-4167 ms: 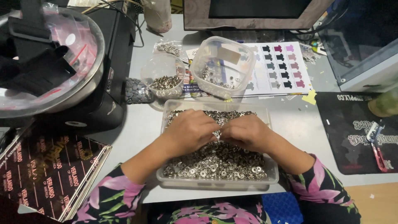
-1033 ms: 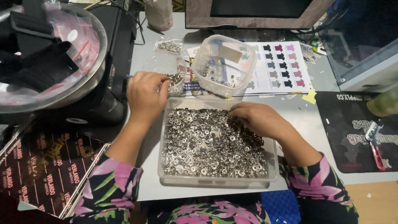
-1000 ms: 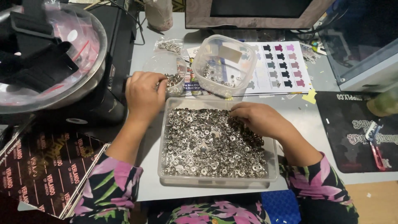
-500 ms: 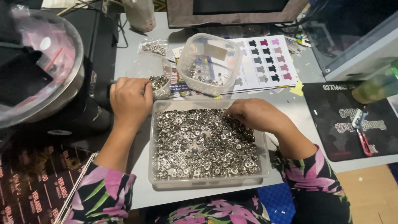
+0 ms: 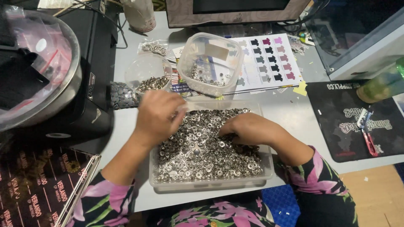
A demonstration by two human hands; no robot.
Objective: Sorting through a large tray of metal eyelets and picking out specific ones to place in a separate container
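Both our hands dig into the clear tray [image 5: 269, 174] of silver snap fasteners [image 5: 202, 155]: left hand [image 5: 158, 117] loosely curled, right hand [image 5: 248, 128] curled, fingertips pinching among them.

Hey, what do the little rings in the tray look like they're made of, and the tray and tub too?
The rings look like shiny silver metal, since they glint. The tray seems to be clear, slightly frosted plastic: the rings show through its wall. The square tub behind it looks like the same clear plastic, with a few rings visible inside.
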